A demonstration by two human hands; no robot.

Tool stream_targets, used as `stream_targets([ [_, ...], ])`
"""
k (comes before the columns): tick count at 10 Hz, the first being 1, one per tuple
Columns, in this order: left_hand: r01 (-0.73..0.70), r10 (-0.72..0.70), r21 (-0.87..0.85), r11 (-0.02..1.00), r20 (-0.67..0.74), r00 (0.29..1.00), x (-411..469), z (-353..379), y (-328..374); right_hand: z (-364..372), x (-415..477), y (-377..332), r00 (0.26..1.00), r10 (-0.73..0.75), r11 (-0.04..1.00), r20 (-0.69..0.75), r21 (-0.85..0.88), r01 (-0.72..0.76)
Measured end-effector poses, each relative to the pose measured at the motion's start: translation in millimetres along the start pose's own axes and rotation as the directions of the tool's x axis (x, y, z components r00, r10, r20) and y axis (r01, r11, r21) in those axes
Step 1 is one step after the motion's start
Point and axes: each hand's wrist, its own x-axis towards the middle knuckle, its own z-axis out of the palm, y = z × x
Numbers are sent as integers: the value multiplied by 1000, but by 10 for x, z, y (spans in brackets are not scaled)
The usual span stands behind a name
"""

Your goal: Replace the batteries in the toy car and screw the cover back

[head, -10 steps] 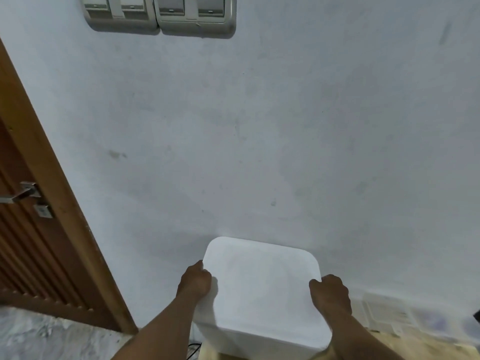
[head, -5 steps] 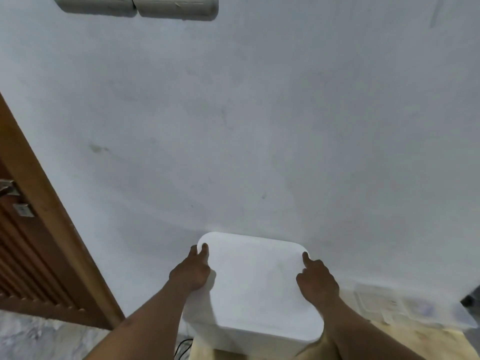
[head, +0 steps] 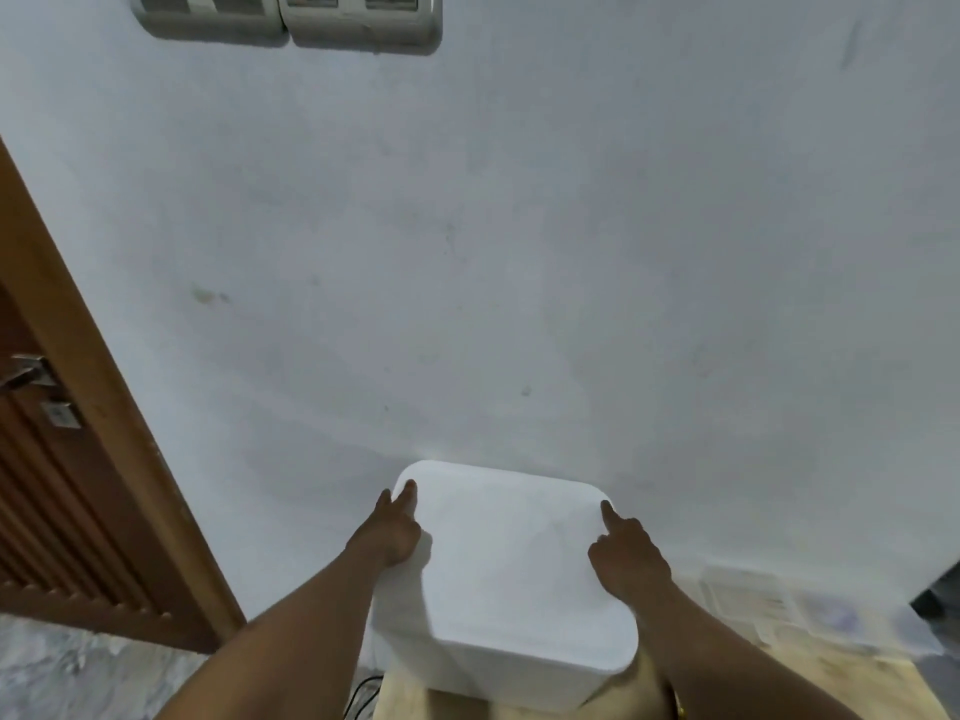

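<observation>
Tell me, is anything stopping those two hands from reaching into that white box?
Yes: the white lid is closed over the box. The left hand and right hand touch its opposite side edges. No toy car shows, so what the box holds cannot be told.

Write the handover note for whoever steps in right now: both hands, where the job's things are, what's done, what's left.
Left hand: lies on the left edge of the white box, fingers straight toward its far corner.
Right hand: on the right edge, index finger straight; the other fingers bend over the side, so the grip is unclear.
Things: the box, lid on, stands on a wooden surface against the wall. Toy car, batteries, cover and any screwdriver are not in view.
Done: nothing visible.
Left: likely open the box, find the car, swap the batteries, screw the cover back.
</observation>
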Motion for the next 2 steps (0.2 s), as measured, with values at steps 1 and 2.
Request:
stream_targets([
  [1, -9, -3, -182, 983, -62, 998, -106, -85, -45, -84, -97, 40, 1000, -10, 997, -15, 75, 11],
  [2, -23, -42, -359, 933, -173, 984, -270, 6, -317, -138, -241, 115, 977, -93, 961, -192, 238, 138],
])
